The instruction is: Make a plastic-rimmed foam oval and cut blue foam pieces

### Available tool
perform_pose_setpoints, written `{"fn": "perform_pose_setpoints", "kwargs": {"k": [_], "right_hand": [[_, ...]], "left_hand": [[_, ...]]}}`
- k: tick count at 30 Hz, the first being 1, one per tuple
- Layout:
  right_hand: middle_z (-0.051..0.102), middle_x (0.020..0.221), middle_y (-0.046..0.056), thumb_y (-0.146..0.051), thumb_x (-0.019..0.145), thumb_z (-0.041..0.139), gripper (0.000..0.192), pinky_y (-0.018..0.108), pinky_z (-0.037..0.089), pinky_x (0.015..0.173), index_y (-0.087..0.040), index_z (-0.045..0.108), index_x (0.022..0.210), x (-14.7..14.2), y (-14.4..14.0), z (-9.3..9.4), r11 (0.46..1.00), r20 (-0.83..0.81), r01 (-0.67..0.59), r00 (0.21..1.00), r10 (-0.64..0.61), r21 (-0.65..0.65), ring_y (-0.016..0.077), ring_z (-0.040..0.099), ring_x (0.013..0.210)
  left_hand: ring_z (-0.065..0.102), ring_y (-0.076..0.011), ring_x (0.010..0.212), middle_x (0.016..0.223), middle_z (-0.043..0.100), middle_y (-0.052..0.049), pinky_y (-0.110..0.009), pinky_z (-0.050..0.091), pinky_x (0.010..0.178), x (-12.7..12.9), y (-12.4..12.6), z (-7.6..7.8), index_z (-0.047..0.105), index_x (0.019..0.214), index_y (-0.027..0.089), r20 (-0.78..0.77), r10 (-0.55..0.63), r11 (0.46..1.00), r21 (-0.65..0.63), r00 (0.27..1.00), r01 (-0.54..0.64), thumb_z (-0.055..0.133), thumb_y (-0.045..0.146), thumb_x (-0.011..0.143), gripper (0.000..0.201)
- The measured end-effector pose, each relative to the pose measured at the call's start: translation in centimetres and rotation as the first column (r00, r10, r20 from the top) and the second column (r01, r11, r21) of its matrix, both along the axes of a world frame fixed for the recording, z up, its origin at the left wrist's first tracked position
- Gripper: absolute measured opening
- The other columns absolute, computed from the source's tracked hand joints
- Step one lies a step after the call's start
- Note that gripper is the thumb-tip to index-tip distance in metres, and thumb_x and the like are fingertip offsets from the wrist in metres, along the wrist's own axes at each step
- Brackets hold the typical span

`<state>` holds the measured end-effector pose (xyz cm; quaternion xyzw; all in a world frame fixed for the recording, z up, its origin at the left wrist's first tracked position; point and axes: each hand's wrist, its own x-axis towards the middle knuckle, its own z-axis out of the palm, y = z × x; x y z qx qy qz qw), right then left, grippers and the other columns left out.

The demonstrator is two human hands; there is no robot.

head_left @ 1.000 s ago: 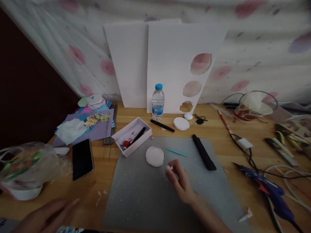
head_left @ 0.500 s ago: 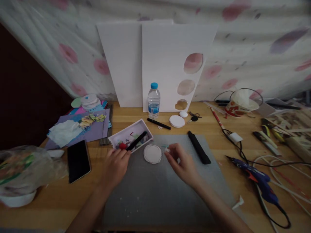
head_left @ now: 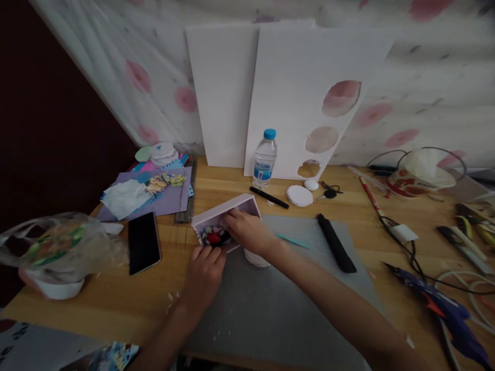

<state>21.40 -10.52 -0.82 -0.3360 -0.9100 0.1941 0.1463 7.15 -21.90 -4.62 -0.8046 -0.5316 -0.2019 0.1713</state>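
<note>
Bag (head_left: 67, 247), clear plastic, far left, by the near edge of the table (head_left: 127, 306). Phone (head_left: 144, 243), dark-screened, left of centre; a strip of wood separates it from the mat. Purple sheet (head_left: 178, 202), above the phone, tissue on top. Left hand (head_left: 203, 273), centre, fingers bent at the box's near edge; whether it grips cannot be told. Box (head_left: 216, 212), pale pink, open-topped, centre, overlapping the mat's upper-left corner; small mixed pieces inside, one red. Right hand (head_left: 245, 231), reaching inside the box, fingers bent, tips hidden; hold and opening cannot be told. Disc (head_left: 257, 259), white, partly hidden by box and right forearm. Mat (head_left: 251, 319), grey, its surface running down to the near table edge. Stick (head_left: 293, 240), turquoise, right of the forearm. Pouch (head_left: 335, 245), black, near the mat's right edge. Glue gun (head_left: 439, 304), blue, lower right, off the mat.
</note>
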Motion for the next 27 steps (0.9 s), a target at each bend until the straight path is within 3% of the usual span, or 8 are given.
{"fn": "perform_pose_setpoints", "kwargs": {"k": [4, 8, 16, 19, 22, 24, 27], "right_hand": [[0.061, 0.090, 0.006, -0.008, 0.090, 0.049, 0.014, 0.028, 0.046, 0.070, -0.017, 0.059, 0.086, 0.3, 0.2, -0.6, 0.999, -0.082, -0.030, 0.996, 0.029, -0.018, 0.0177, 0.060, 0.082], [0.058, 0.086, 0.003, -0.014, 0.093, 0.050, 0.013, 0.026, 0.046, 0.072, -0.018, 0.056, 0.083, 2.1, 0.3, -0.5, 0.998, -0.267, -0.052, 0.963, 0.039, -0.040, 0.0147, 0.058, 0.081], [0.061, 0.089, 0.003, -0.022, 0.094, 0.051, 0.008, 0.024, 0.052, 0.066, -0.022, 0.044, 0.089, 4.2, -0.8, -1.7, 0.989, -0.504, 0.013, 0.859, -0.086, -0.147, 0.0129, 0.062, 0.076], [0.061, 0.084, 0.002, -0.020, 0.094, 0.049, 0.005, 0.025, 0.052, 0.063, -0.021, 0.045, 0.096, 4.3, -1.1, -1.9, 0.985, -0.495, 0.051, 0.860, -0.126, -0.162, 0.0133, 0.062, 0.071], [0.061, 0.100, 0.008, -0.010, 0.090, 0.048, 0.021, 0.033, 0.051, 0.079, -0.019, 0.050, 0.109, 3.9, -1.2, -1.4, 0.987, -0.458, 0.093, 0.877, -0.144, -0.132, 0.0185, 0.061, 0.090], [0.058, 0.115, 0.012, -0.006, 0.089, 0.046, 0.034, 0.037, 0.047, 0.090, -0.017, 0.051, 0.120, 3.3, -1.2, -0.9, 0.996, -0.355, 0.071, 0.931, -0.084, -0.048, 0.0216, 0.055, 0.106], [0.058, 0.118, 0.011, -0.008, 0.089, 0.051, 0.035, 0.036, 0.044, 0.094, -0.017, 0.054, 0.123, 2.0, -1.1, -0.8, 0.994, -0.107, -0.075, 0.991, 0.083, 0.075, 0.0217, 0.053, 0.109]], "left_hand": [[0.052, -0.0209, 0.067, 0.069, 0.063, -0.005, -0.036, 0.035, 0.065, -0.1, -0.1, -0.2, 0.068, 0.091, 0.009, 0.002, -0.002, 1.000, -0.010, 1.000, 0.002, 0.039, 0.009, 0.095, 0.029], [0.054, -0.0212, 0.071, 0.074, 0.065, -0.006, -0.037, 0.037, 0.068, -0.2, -0.1, -0.1, 0.067, 0.099, 0.008, 0.049, 0.000, 0.999, -0.046, 0.999, 0.002, 0.042, 0.008, 0.094, 0.026], [0.055, -0.0214, 0.071, 0.072, 0.064, -0.005, -0.036, 0.036, 0.068, -0.1, 0.0, 0.1, 0.067, 0.098, 0.009, 0.056, 0.008, 0.999, -0.047, 0.998, -0.005, 0.046, 0.007, 0.091, 0.022], [0.055, -0.0213, 0.071, 0.072, 0.064, -0.005, -0.036, 0.037, 0.068, -0.1, 0.0, 0.1, 0.067, 0.096, 0.010, 0.051, 0.011, 0.998, -0.055, 0.999, -0.009, 0.046, 0.007, 0.090, 0.023], [0.056, -0.0217, 0.073, 0.072, 0.064, -0.006, -0.036, 0.037, 0.069, -0.1, 0.0, 0.2, 0.067, 0.096, 0.011, 0.049, 0.026, 0.997, -0.070, 0.998, -0.023, 0.046, 0.006, 0.090, 0.023], [0.056, -0.0218, 0.072, 0.072, 0.064, -0.006, -0.037, 0.037, 0.068, -0.1, 0.0, 0.2, 0.068, 0.096, 0.011, 0.046, 0.029, 0.997, -0.069, 0.998, -0.026, 0.046, 0.007, 0.090, 0.023], [0.056, -0.0212, 0.071, 0.072, 0.064, -0.006, -0.037, 0.036, 0.066, 0.0, -0.1, 0.1, 0.068, 0.095, 0.012, 0.049, 0.019, 0.998, -0.060, 0.999, -0.016, 0.044, 0.007, 0.091, 0.025]]}}
